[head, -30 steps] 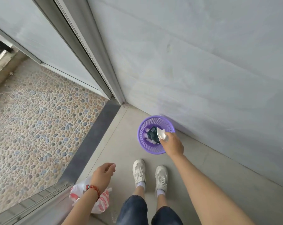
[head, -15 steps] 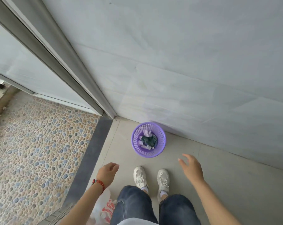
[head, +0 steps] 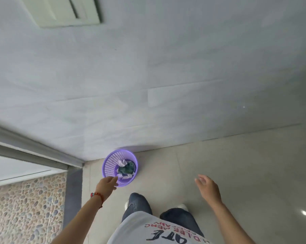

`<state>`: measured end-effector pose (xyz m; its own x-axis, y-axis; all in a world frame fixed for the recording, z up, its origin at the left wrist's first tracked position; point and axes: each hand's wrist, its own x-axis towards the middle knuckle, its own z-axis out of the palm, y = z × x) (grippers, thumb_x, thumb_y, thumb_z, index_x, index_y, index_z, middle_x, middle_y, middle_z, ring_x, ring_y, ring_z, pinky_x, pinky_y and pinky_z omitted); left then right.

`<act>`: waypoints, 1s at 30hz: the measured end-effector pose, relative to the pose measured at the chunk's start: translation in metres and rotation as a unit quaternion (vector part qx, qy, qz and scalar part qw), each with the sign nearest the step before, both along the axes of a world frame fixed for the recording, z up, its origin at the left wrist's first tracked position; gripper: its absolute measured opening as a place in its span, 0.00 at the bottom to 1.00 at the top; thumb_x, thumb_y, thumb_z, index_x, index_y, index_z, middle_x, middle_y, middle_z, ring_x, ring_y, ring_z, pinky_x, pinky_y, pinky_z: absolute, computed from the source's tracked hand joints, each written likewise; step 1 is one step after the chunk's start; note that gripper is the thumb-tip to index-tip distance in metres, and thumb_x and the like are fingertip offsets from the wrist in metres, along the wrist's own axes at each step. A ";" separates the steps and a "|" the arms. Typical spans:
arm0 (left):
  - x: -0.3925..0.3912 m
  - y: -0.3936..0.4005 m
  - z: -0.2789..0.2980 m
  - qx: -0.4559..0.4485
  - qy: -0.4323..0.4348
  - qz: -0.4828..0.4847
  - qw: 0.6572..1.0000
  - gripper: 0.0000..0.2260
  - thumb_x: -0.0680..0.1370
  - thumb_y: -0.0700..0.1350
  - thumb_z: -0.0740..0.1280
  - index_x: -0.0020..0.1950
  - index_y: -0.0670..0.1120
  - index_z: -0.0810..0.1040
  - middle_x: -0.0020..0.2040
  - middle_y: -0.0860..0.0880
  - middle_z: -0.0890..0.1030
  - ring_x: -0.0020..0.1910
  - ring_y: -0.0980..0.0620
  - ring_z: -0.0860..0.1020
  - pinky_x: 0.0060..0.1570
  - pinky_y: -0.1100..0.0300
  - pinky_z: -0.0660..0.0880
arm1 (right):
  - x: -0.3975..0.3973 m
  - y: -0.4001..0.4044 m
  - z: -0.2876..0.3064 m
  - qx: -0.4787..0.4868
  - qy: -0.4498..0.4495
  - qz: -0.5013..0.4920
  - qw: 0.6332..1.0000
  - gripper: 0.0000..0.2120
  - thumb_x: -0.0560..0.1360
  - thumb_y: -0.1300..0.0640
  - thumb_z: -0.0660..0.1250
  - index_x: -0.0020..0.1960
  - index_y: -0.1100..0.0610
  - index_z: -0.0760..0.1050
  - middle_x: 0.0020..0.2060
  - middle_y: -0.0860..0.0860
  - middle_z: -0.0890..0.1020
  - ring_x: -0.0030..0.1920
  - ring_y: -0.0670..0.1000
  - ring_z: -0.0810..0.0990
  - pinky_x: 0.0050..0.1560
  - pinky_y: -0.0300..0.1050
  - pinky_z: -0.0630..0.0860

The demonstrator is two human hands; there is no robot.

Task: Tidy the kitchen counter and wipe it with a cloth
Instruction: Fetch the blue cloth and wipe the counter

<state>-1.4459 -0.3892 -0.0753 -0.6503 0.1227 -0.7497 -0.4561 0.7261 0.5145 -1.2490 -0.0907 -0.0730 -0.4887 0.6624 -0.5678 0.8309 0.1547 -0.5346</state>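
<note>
Left hand (head: 106, 184) at near rim of purple basket (head: 111, 166), fingers curled, grip on rim not discernible. Right hand (head: 208, 188) released, fingers spread, held over floor (head: 236, 164) well right of basket. Basket on floor against grey wall (head: 148, 76), holding crumpled white paper (head: 121, 162) and dark wad (head: 127, 169).

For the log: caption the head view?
Left hand at purple wastebasket holding crumpled trash; right hand open, empty.
</note>
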 end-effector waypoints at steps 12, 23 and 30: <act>0.098 0.256 0.017 0.048 -0.030 -0.207 0.977 0.09 0.78 0.43 0.60 0.47 0.39 0.76 0.35 0.45 0.77 0.33 0.49 0.72 0.32 0.61 0.65 | 0.222 0.091 0.004 -0.011 0.040 -0.324 0.945 0.15 0.76 0.56 0.62 0.59 0.63 0.74 0.59 0.59 0.79 0.60 0.58 0.76 0.56 0.45 0.70; 0.192 0.474 0.009 0.037 -0.044 -0.461 0.886 0.14 0.79 0.44 0.60 0.58 0.36 0.74 0.50 0.39 0.78 0.51 0.42 0.76 0.53 0.49 0.71 | 0.343 0.118 0.001 0.002 0.040 -0.567 0.823 0.16 0.77 0.55 0.62 0.60 0.63 0.74 0.60 0.60 0.79 0.61 0.58 0.76 0.62 0.48 0.69; 0.257 0.627 0.009 0.016 -0.071 -0.575 0.815 0.08 0.78 0.43 0.60 0.46 0.40 0.74 0.40 0.44 0.78 0.47 0.42 0.74 0.44 0.56 0.69 | 0.386 0.188 0.004 0.024 0.021 -0.682 0.731 0.14 0.76 0.57 0.62 0.58 0.64 0.76 0.57 0.60 0.80 0.59 0.58 0.78 0.59 0.46 0.70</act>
<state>-1.1893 0.2377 -0.0663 0.0009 0.6112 -0.7915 0.4589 0.7030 0.5433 -0.8634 0.0976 -0.0692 0.6281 0.5691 -0.5307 0.2140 -0.7820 -0.5854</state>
